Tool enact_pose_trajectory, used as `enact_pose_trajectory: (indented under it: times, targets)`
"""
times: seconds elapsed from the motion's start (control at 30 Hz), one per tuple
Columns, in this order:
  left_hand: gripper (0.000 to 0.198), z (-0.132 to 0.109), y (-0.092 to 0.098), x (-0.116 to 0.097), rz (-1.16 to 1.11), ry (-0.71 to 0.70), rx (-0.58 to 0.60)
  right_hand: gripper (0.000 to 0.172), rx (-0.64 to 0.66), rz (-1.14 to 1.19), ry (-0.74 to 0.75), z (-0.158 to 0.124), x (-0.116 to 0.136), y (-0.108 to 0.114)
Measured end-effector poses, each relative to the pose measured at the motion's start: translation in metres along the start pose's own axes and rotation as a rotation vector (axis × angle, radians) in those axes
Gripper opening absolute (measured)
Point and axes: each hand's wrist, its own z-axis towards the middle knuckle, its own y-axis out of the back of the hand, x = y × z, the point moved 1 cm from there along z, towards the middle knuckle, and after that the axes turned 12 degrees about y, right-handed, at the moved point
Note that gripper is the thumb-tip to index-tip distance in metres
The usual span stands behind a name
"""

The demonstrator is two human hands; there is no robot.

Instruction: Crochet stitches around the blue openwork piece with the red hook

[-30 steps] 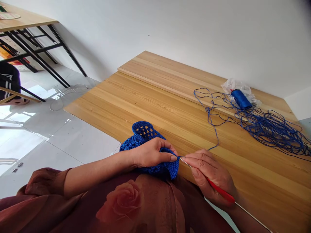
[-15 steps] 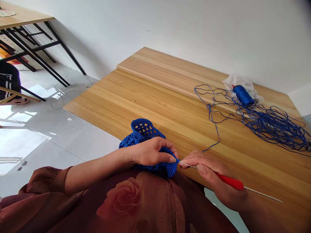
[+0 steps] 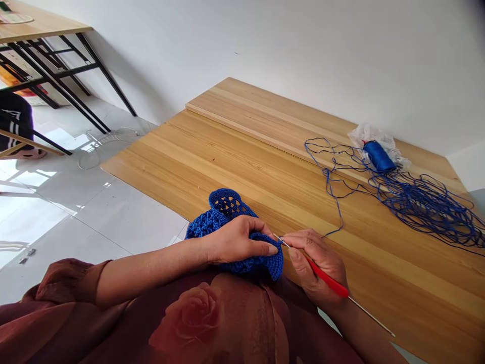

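Blue crocheted fabric (image 3: 206, 222) lies over the table's near edge and my lap. My left hand (image 3: 242, 240) pinches its edge between thumb and fingers. Just to the right, my right hand (image 3: 316, 263) grips a crochet hook (image 3: 329, 283) by its red handle. The hook's thin metal tip points up and left, beside the fabric edge close to my left fingertips. Blue yarn (image 3: 339, 215) runs from the right hand back across the table.
A blue yarn spool (image 3: 379, 156) lies on a clear plastic bag (image 3: 373, 132) at the back right. Loose yarn (image 3: 428, 202) is heaped beside it. Another table (image 3: 56, 25) stands at the far left, with part of a person (image 3: 15, 121) below it.
The right hand has turned, so the hook slants more steeply and its tip has moved slightly up. The fabric edge in my left hand has shifted a little to the right.
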Motion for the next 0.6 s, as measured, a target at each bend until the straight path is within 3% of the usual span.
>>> enact_pose_trajectory:
  times: [0.17,0.33,0.6]
  targets:
    - [0.019,-0.001,0.001,-0.002,-0.237,0.073,0.032,0.020,-0.025,0.154,-0.120,-0.002,-0.004,0.002]
    - [0.027,0.002,-0.001,0.001,-0.300,0.141,0.012,0.021,0.032,0.243,-0.116,0.000,-0.008,0.009]
    - [0.033,0.000,-0.003,-0.002,-0.256,0.144,0.001,0.019,0.292,0.311,-0.046,0.022,-0.012,0.030]
